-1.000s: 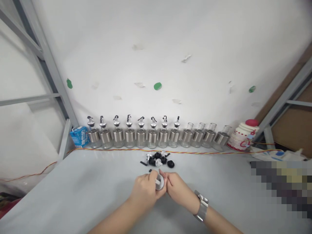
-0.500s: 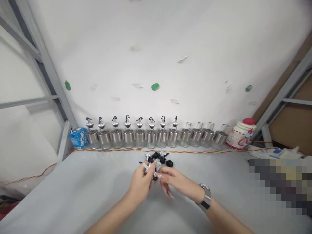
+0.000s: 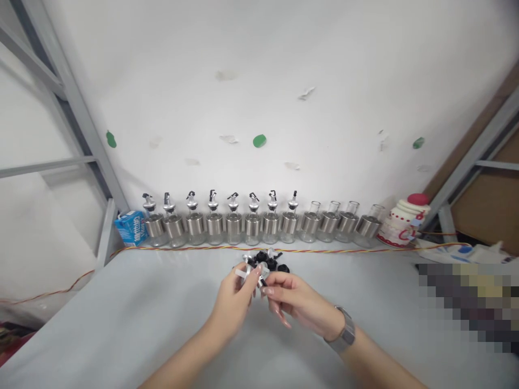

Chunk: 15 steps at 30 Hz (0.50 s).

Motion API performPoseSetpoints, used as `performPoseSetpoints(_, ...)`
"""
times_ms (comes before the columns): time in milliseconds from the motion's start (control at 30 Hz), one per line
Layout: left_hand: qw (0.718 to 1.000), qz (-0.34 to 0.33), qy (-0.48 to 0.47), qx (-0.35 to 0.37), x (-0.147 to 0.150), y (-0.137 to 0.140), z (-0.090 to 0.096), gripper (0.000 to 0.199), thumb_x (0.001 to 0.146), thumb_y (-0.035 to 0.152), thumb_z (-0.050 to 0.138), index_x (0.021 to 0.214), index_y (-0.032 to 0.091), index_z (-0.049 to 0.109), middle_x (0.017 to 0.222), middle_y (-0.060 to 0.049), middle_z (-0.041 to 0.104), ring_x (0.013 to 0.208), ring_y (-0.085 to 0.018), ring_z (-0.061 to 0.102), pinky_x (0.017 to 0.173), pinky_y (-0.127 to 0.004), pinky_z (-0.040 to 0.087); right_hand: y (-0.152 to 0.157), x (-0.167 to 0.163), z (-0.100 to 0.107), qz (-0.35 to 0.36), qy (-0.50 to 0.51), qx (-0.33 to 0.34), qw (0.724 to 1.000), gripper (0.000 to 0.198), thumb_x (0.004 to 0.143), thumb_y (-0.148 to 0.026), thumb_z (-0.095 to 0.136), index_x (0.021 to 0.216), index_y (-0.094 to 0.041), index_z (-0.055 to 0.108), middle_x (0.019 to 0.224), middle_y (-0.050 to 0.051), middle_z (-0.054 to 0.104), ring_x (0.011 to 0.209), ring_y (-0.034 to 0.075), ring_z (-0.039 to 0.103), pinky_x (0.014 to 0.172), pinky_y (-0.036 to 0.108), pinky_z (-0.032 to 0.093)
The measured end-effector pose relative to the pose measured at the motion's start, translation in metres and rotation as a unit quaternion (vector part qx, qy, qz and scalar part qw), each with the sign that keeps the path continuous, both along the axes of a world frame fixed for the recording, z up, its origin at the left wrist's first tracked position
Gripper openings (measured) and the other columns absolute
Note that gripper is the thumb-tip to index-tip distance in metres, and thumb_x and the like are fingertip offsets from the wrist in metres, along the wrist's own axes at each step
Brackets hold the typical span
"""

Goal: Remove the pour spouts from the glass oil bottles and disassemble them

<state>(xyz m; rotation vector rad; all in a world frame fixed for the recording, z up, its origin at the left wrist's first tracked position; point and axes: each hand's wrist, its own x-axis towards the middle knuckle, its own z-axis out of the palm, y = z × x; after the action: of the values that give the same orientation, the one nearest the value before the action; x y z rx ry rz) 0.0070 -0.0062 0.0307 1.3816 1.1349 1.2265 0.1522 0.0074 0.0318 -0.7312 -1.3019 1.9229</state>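
Observation:
My left hand (image 3: 235, 298) is closed around a white and silver pourer spout (image 3: 263, 270) just above the grey table. A clear or white strip-like piece (image 3: 240, 274) sticks out between its fingers. From the right, my right hand (image 3: 300, 301) pinches the small black end (image 3: 264, 282) of the spout between thumb and index finger, its other fingers hanging loosely below. Right behind the hands lies a small heap of black stoppers (image 3: 271, 264) and silver spout parts. A single black stopper (image 3: 283, 268) sits at its right side, partly covered by my right hand.
Along the wall stands a row of glass bottles with steel sleeves; several carry pourer spouts (image 3: 233, 202), while the bottles on the right (image 3: 311, 222) have open necks. A twisted cable (image 3: 211, 248) runs before them. A blue carton (image 3: 132, 228) and a white-red jar (image 3: 405, 221) flank the row.
The right hand's thumb and index finger have closed on the black end of the spout, which now points toward them instead of downward. The view has shifted slightly.

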Motion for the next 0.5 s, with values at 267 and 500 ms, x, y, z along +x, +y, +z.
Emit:
performPoseSetpoints(267,0.998,-0.029,-0.057,-0.020,0.0030,-0.0008,0.0015,0.028,0.077,0.044,0.047,0.073,0.017,0.047,0.055,0.006,0.041,0.046,-0.005,0.038,0.043,-0.016,0.032,-0.0002,-0.0010,-0.0064,0.059,0.008,0.006,0.998,0.022,0.070,-0.031,0.063,0.068,-0.010,0.056,0.049,-0.001,0.055,0.037,0.007,0.049,0.035,0.019,0.041)
performPoseSetpoints(500,1.000,0.004,-0.028,-0.008,0.0000,0.0017,0.0051,0.031,0.075,0.043,0.050,0.090,0.017,0.056,0.083,-0.003,0.055,0.048,-0.005,0.042,0.042,-0.017,0.032,-0.0009,-0.0038,-0.0055,0.018,-0.008,0.032,0.999,0.024,0.068,-0.033,0.065,0.072,-0.011,0.057,0.055,0.000,0.057,0.045,0.010,0.054,0.041,0.022,0.045)
